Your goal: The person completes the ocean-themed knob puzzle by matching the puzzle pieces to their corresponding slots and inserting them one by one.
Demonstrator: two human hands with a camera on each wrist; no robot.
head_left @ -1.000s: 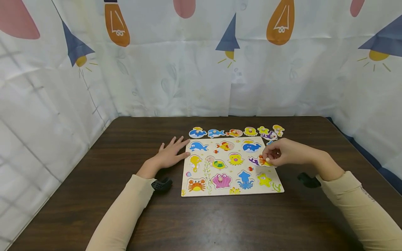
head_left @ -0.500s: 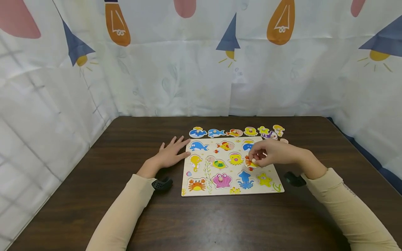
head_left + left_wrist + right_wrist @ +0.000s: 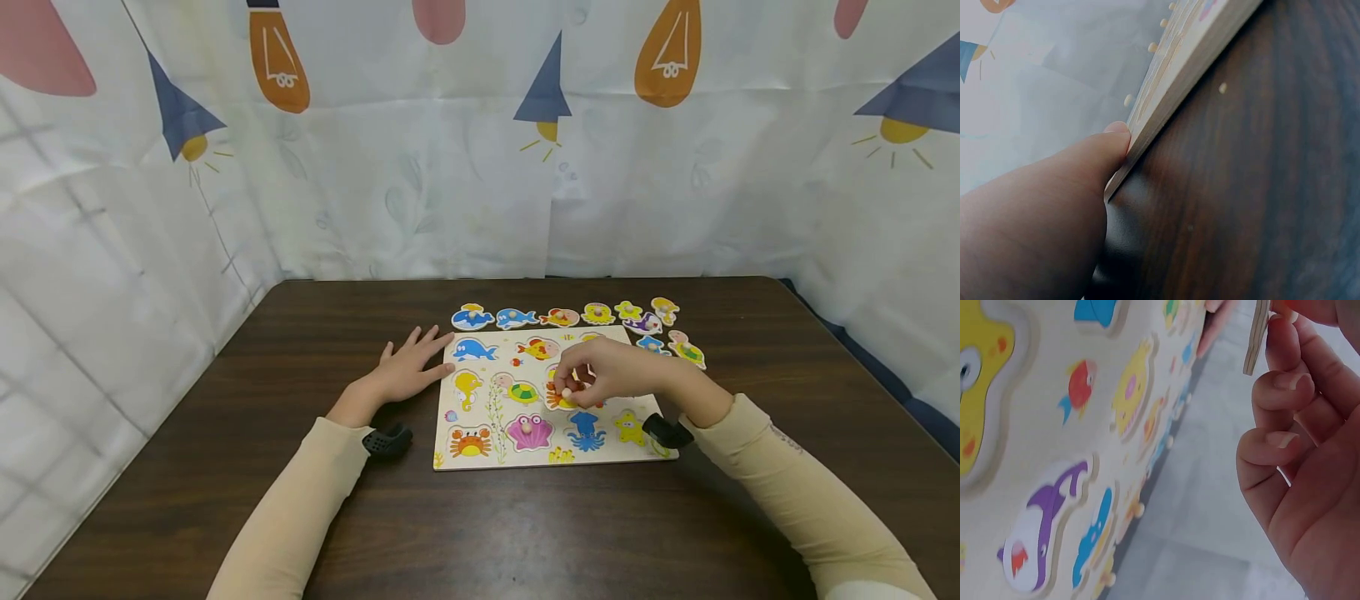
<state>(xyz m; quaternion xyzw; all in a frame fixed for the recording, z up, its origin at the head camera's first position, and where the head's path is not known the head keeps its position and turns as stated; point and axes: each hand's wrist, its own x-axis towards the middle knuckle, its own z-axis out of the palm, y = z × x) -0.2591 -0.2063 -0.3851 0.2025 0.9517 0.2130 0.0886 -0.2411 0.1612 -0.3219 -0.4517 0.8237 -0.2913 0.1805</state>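
Note:
My right hand [image 3: 611,371] pinches the knob of an orange crab puzzle piece [image 3: 557,398] over the middle of the wooden sea-animal puzzle board [image 3: 525,461]. In the right wrist view, the piece [image 3: 1255,340] appears edge-on between thumb and fingers, apart from the board. At the board's upper left edge, my left hand [image 3: 397,371] rests with fingers spread. The left wrist view shows its thumb [image 3: 1117,140] against the board's corner. A pink shell piece [image 3: 528,432] with a knob lies in its recess. The crab recess [image 3: 470,442] is at the lower left.
Loose knobbed pieces lie behind the board, among them a whale [image 3: 472,317], a dolphin [image 3: 517,318], a fish [image 3: 560,317] and an octopus [image 3: 597,314]. A turtle piece [image 3: 687,350] lies off the board's right side. A patterned curtain [image 3: 480,192] hangs behind the table [image 3: 360,517].
My right hand has carried the crab piece leftward across the board, from the right side to the middle. The turtle and squid pieces have come into sight behind it. My left hand has stayed put.

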